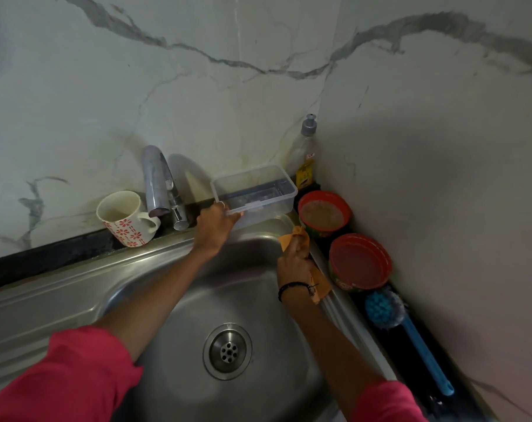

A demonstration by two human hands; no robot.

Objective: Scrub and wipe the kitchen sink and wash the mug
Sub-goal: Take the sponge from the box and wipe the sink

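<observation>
One stainless steel sink [173, 345] with a bare basin and a single drain [227, 351] at 6 o'clock; one white mug [127, 219] with red flowers, seemingly empty, tilted on the ledge at 9 o'clock beside one tap [159, 185]. Left hand [216, 223] grasping the rim of one empty clear plastic box [254, 193] at centre; right hand [293, 258] clenched on one orange cloth [319, 284], partly hidden. At 3 o'clock, two red-rimmed tubs [324, 213] [360, 263], contents unclear, one dish-soap bottle [304, 159], one blue brush [383, 309].

walls [167, 86]: white marble, grey veins | corner | counter edge [45, 257]: black | light: dim
</observation>
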